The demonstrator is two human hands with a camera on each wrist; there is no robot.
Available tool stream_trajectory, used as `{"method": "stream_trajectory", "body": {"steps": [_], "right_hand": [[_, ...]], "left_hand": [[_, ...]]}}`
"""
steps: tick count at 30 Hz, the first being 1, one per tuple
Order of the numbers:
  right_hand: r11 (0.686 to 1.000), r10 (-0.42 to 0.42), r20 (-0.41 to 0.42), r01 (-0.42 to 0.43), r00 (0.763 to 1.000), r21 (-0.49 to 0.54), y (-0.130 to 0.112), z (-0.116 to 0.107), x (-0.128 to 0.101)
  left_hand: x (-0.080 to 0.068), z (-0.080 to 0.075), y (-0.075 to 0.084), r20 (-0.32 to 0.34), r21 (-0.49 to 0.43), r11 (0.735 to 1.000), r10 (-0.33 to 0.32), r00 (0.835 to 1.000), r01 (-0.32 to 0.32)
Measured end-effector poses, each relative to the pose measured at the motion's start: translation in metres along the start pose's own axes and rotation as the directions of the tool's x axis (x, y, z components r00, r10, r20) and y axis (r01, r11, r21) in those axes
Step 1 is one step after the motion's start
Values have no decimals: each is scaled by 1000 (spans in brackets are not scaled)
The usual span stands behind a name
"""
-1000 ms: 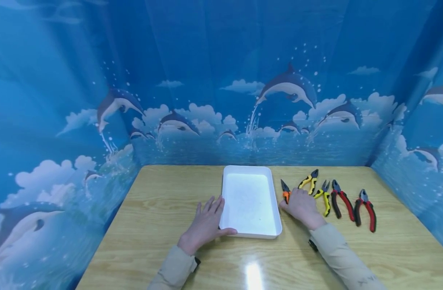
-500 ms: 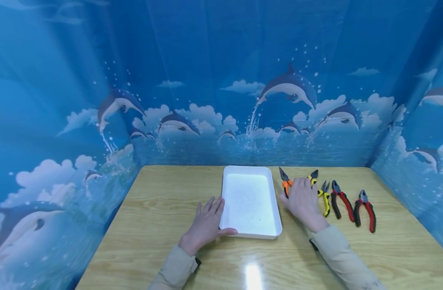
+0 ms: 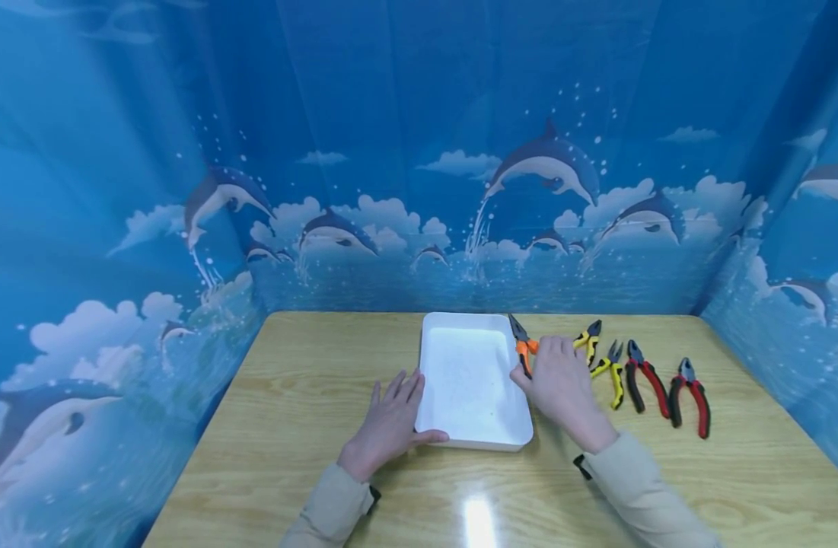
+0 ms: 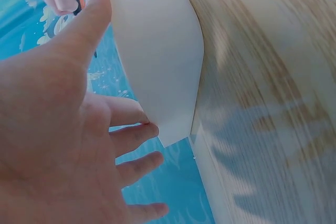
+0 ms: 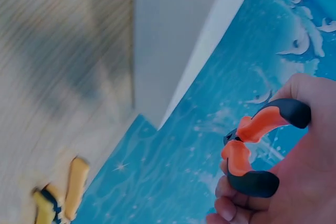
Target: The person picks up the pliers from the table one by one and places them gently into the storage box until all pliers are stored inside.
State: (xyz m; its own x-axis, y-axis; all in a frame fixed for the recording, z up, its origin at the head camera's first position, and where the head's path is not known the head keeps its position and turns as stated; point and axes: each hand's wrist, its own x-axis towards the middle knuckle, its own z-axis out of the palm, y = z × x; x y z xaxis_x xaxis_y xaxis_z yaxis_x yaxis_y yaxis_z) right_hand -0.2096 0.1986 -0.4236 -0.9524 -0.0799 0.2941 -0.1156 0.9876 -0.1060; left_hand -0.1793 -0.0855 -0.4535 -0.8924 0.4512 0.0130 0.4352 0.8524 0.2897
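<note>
Long-nose pliers with orange and black handles are held up in my right hand, their dark jaws pointing away over the tray's right rim. In the right wrist view the spread orange handles sit between thumb and fingers. A white rectangular tray lies at the middle of the table. My left hand rests at its left side, fingers extended, thumb along the near edge. The left wrist view shows those fingertips right at the tray's outer wall.
Right of the tray lie yellow-and-black pliers, another yellow pair and two red-and-black pliers. The wooden table ends at a blue dolphin-print curtain behind and on both sides.
My right hand has lifted the orange pliers from beside the tray and carried them up and left to its right rim. The left hand and tray stay put.
</note>
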Motion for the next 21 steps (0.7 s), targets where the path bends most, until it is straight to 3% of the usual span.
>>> {"method": "stream_trajectory", "body": {"steps": [11,21], "right_hand": [[999,-47,68,48,997,-10,-38,12,2],[991,-121,195,128,973,-25,-63,27,-8]], "left_hand": [[2,2,0,20,0,999,-34,999,34],[3,4,0,22,20,999,-43,999,42]]}}
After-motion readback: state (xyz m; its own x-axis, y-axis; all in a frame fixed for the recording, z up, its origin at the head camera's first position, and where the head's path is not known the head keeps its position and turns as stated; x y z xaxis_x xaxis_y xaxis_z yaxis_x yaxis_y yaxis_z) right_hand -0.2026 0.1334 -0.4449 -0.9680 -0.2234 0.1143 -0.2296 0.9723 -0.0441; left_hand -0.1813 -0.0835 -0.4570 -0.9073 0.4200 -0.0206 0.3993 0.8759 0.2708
